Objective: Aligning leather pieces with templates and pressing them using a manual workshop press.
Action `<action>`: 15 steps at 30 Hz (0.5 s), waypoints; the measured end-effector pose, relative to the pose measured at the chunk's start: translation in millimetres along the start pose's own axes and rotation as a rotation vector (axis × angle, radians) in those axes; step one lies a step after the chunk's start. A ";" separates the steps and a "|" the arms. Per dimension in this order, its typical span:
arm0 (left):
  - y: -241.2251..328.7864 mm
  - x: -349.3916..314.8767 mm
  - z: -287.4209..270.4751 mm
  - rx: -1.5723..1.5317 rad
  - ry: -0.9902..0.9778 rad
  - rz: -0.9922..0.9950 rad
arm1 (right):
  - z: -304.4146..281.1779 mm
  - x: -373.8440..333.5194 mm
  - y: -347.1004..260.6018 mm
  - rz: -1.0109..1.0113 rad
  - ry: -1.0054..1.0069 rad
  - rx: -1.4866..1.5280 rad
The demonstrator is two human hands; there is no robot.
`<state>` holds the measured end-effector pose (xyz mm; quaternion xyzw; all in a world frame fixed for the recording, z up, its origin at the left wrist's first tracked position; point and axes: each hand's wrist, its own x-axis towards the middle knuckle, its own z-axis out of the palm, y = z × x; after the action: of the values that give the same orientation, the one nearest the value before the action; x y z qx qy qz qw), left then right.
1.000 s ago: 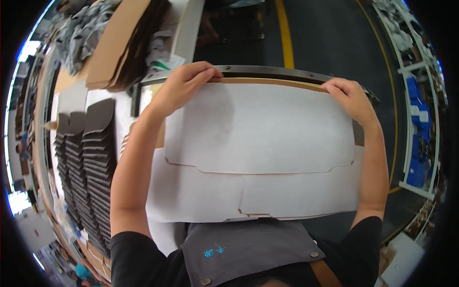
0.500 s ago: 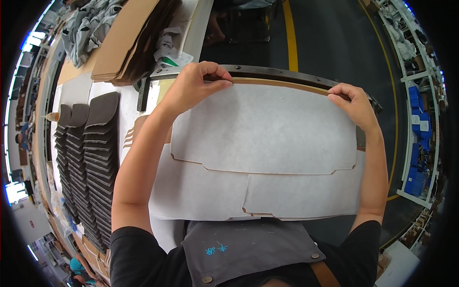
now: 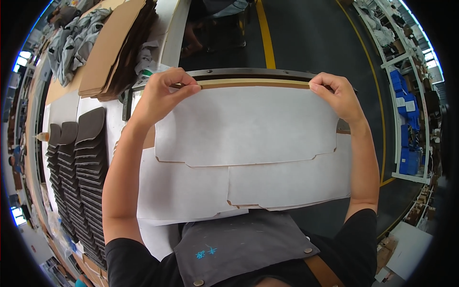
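A white-faced panel [image 3: 246,126] with a brown far edge and notched near corners lies before me. My left hand [image 3: 169,93] pinches its far edge left of the middle, thumb and fingertips together. Near the far right corner, my right hand [image 3: 338,97] pinches the same edge. Just beyond that edge run a pale yellow strip [image 3: 253,82] and a curved-looking metal bar [image 3: 244,71]. Under the panel lie more white panels [image 3: 184,191], overlapping, their near edges hanging toward my apron [image 3: 239,239].
Stacked dark grey pads [image 3: 91,143] stand on the left of the table. Behind them are a pile of brown boards [image 3: 112,52] and grey cloth [image 3: 79,43]. At right, beyond the floor's yellow line, a white rack [image 3: 406,62] holds blue bins [image 3: 406,105].
The whole view has shifted, so most things sit further left in it. My left hand has slid left along the panel's far edge. More of the pale yellow strip now shows beyond the panel.
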<state>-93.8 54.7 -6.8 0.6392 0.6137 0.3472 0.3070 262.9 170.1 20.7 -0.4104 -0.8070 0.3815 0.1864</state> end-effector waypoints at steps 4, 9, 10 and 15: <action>25.2 -11.3 -15.2 0.012 0.011 0.059 | -8.5 -20.4 -26.1 -0.081 0.084 -0.022; 86.0 -33.8 -40.1 0.027 -0.004 0.093 | -36.7 -60.2 -61.7 -0.185 0.156 -0.036; 100.0 -40.3 -44.8 0.031 0.003 0.095 | -45.9 -69.0 -68.8 -0.212 0.173 -0.023; 156.9 -36.9 -35.4 -0.119 -0.184 0.131 | -106.7 -120.8 -67.4 -0.144 0.168 0.190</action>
<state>-33.3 7.5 139.4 0.6878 0.5182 0.3423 0.3759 365.0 97.3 142.2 -0.3623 -0.7762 0.4061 0.3184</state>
